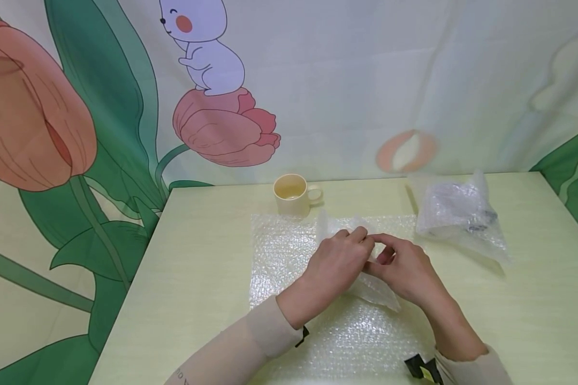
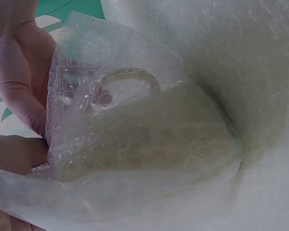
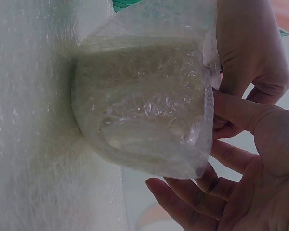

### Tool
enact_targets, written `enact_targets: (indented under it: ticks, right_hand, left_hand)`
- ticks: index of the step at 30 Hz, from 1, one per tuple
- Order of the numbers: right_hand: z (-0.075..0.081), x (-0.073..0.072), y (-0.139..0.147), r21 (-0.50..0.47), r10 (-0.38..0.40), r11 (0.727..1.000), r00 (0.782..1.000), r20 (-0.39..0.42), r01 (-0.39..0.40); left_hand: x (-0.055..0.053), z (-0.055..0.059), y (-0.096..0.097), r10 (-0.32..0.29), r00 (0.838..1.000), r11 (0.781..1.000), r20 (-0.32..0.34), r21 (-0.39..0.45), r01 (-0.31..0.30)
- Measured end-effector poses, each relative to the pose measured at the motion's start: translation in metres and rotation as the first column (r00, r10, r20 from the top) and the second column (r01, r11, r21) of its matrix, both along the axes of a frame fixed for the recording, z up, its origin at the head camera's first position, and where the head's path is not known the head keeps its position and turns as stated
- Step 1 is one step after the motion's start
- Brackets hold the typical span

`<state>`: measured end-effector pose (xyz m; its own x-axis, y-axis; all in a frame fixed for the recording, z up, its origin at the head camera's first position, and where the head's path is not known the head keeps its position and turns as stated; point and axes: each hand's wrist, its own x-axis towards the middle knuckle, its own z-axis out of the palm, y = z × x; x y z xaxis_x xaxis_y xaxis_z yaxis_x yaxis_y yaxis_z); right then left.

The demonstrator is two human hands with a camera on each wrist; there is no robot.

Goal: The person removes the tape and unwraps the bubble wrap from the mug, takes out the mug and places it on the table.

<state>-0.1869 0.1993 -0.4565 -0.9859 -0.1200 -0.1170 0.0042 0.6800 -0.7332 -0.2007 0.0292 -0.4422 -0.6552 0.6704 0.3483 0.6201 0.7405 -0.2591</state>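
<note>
A mug wrapped in bubble wrap [image 2: 149, 139] stands between my hands on a flat bubble wrap sheet [image 1: 279, 262]. Through the layers its pale body and curved handle show in the left wrist view. From the head view, my hands cover most of it. With its fingers bent, my left hand [image 1: 342, 254] pinches the gathered top of the wrap. My right hand [image 1: 409, 270] faces it and holds the wrap's edge between thumb and forefinger; its other fingers are spread below, as the right wrist view shows.
A pale yellow mug [image 1: 291, 197] is unwrapped behind the sheet, its handle to the right. At the back right lies a bubble-wrapped bundle [image 1: 457, 208], its contents unclear. A curtain printed with flowers [image 1: 226, 128] hangs along the back edge of the table [image 1: 188, 267].
</note>
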Motion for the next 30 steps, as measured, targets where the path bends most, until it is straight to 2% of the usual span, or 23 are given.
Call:
enact_targets:
  ticks: [9,17,30]
  right_hand:
    - [-0.0010,-0.0003,0.0001,-0.004,-0.006,1.000,1.000,0.010,0.006]
    - [-0.0004,0.0003,-0.0002,0.001,-0.013,1.000,1.000,0.011,0.013]
    - [-0.0002,-0.0004,-0.0003,-0.006,-0.021,1.000,0.999,0.024,0.021]
  left_hand:
    - [0.0001,-0.0034,-0.0015,0.009,1.000,0.999,-0.012,0.036,-0.009]
    - [-0.0006,-0.0046,-0.0026,0.001,1.000,0.997,0.010,0.078,-0.002]
    - [-0.0009,-0.0050,-0.0026,0.000,1.000,0.994,0.000,0.107,0.000]
